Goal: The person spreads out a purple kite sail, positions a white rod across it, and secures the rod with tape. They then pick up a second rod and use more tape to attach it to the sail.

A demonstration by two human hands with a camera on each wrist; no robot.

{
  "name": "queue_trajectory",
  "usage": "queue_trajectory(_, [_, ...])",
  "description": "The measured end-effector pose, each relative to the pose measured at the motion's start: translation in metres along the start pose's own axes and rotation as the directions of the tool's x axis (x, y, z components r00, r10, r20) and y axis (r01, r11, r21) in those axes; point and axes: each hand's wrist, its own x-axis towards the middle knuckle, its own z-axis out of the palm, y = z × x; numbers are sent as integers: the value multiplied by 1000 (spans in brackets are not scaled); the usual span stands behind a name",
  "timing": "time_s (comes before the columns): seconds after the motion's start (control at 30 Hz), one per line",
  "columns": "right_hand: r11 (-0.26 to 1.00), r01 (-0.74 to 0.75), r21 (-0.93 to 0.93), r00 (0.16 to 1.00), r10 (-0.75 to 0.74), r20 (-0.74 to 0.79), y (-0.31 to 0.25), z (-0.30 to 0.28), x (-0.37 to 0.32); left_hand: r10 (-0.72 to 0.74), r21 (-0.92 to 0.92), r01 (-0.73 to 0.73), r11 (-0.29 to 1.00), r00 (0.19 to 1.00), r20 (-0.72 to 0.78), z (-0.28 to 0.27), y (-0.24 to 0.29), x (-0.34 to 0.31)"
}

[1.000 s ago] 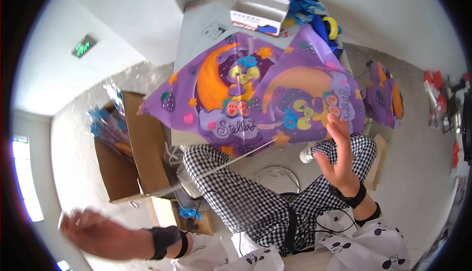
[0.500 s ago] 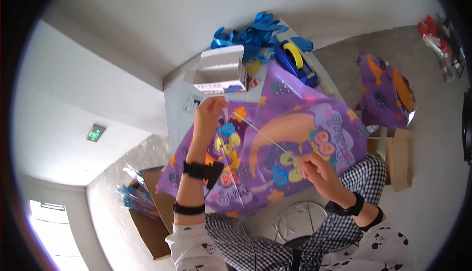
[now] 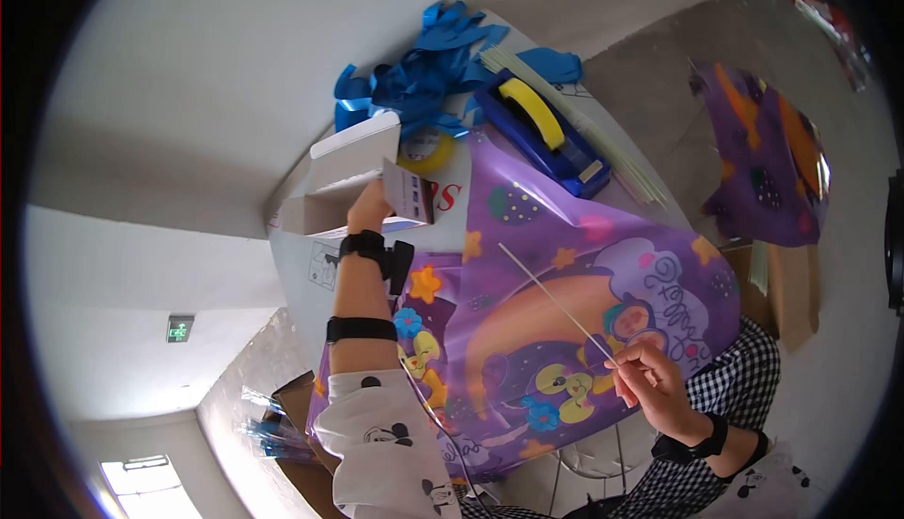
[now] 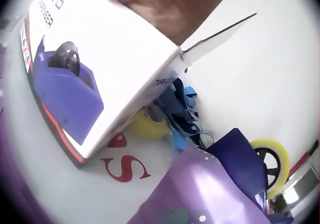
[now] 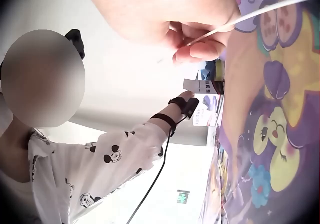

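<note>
My left hand (image 3: 369,206) reaches into an open white cardboard box (image 3: 356,142), and its fingers are hidden inside. In the left wrist view the box (image 4: 125,59) carries a picture of a blue tape dispenser. My right hand (image 3: 652,389) pinches one end of a thin white rod (image 3: 556,299) between thumb and fingers. The rod slants up and away over a purple sheet (image 3: 508,251) printed with an orange moon, yellow cartoon animals and lettering. This sheet spreads across the table and hangs over its near edge. Close up in the right wrist view, the rod (image 5: 270,9) passes through the fingers.
Behind the box lie a heap of blue ribbon (image 3: 414,81) and a yellow tape roll (image 3: 428,154). A blue tape dispenser (image 3: 576,172) stands beside a bundle of pale sticks (image 3: 621,161). Another purple printed piece (image 3: 758,166) is at right, above a brown carton (image 3: 799,302).
My left hand has gone from low at the left, across the sheet, into the white box. The right hand, raised with spread fingers a second ago, now pinches the rod. The view has shifted.
</note>
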Motion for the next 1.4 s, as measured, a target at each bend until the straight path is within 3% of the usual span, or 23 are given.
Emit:
queue_trajectory(0.03, [1000, -17, -8, 1000, 17, -2, 3, -1, -1, -20, -74, 25, 997, 997, 68, -4, 6, -3])
queue_trajectory(0.17, [999, -37, 16, 999, 37, -9, 4, -3, 2, -8, 131, 19, 991, 996, -85, -3, 23, -25])
queue_trajectory(0.2, [1000, -29, 7, 1000, 29, -13, 4, -2, 1, -94, 145, 102, 984, 993, -66, -4, 34, -24])
queue_trajectory(0.33, [1000, -18, 0, 1000, 18, 1, 3, -3, 0, 35, 1, -35, 999, 999, 42, -10, 39, -32])
queue_trajectory(0.43, [998, 6, -62, 1000, -6, -3, 1, -5, -1, -117, -14, 119, 993, 988, 97, -16, 40, -29])
queue_trajectory(0.47, [998, -3, -56, 1000, 3, -4, 2, -7, 0, 48, 88, -58, 994, 993, 112, -15, 14, -17])
queue_trajectory(0.67, [997, -16, -76, 999, 14, -31, 4, -11, -2, -107, 104, 108, 989, 994, -16, -14, 69, -44])
queue_trajectory(0.8, [997, -5, -72, 999, 3, -38, 4, -13, -2, 14, 163, -28, 986, 996, 89, -25, 63, -33])
queue_trajectory(0.9, [996, -6, -88, 999, 3, -43, 1, -12, -3, 260, 438, -222, 871, 965, -28, -40, 60, -37])
queue_trajectory(1.0, [994, 29, -102, 999, -34, -43, -4, -10, -3, 217, 421, -83, 903, 935, -281, -46, 65, -51])
queue_trajectory(1.1, [988, 101, -120, 994, -107, -37, 2, -8, -3, 46, -13, -57, 998, 901, -432, -51, 77, -67])
queue_trajectory(1.23, [992, 107, -73, 994, -109, -21, -3, -5, -6, -158, -308, -39, 950, 793, -588, -58, 110, -99])
queue_trajectory(1.33, [974, 222, -37, 975, -221, 21, -27, 14, -20, -171, -717, -264, 645, 865, -472, -57, 138, -163])
queue_trajectory(1.37, [960, 276, -34, 960, -275, 46, -37, 23, -28, -110, -812, -329, 483, 897, -429, -50, 147, -196])
queue_trajectory(1.4, [948, 302, -99, 953, -299, 45, -46, 31, -38, -27, -895, -295, 336, 946, -322, -46, 154, -237])
